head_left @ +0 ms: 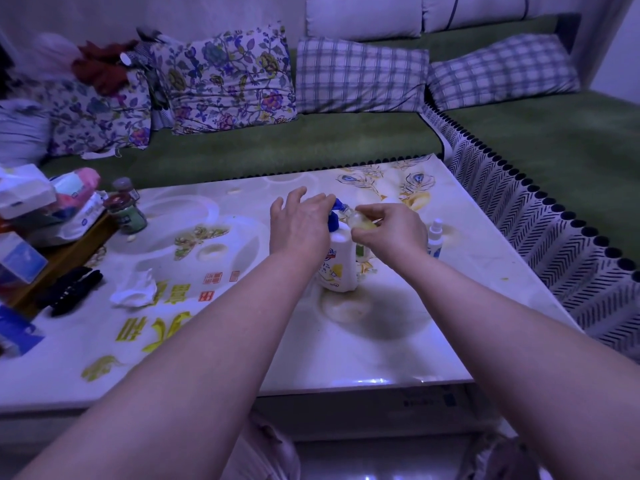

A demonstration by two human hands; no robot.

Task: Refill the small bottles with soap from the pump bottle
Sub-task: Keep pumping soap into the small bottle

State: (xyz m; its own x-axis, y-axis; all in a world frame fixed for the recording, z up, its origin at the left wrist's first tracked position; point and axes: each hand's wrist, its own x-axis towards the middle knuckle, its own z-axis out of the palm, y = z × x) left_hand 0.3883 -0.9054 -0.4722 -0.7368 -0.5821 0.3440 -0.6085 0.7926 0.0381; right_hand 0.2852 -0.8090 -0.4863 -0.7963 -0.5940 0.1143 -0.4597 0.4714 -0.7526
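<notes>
Our left grip (299,225) lies flat and released, fingers fairly straight, with the palm resting on the blue pump head (333,216) of the white pump bottle (341,268). Our right grip (391,230) is just beside it, grasping a small bottle (360,221) between curled fingers and thumb. That bottle is tilted, with its mouth up against the pump's spout, and it holds some yellowish liquid. The pump bottle stands upright on the surface (346,348) directly below both grips.

Just right of the right grip a white spray bottle (434,237) stands upright. Something green shows under the right grip, behind the pump bottle, but we cannot tell what it is.

The surface is glossy and pale, printed with yellow characters and feather motifs. Well left of the left grip lie a crumpled tissue (135,292) and a dark object (69,289). Farther left a capped bottle with green contents (126,209) stands near a wooden tray (59,261) piled with tissue packs.

Beyond both grips a green sofa (277,147) wraps round the corner. It carries floral cushions (228,77) and checked cushions (360,76). To the right of the right grip, a chevron-patterned cover (554,237) hangs down the sofa's edge.
</notes>
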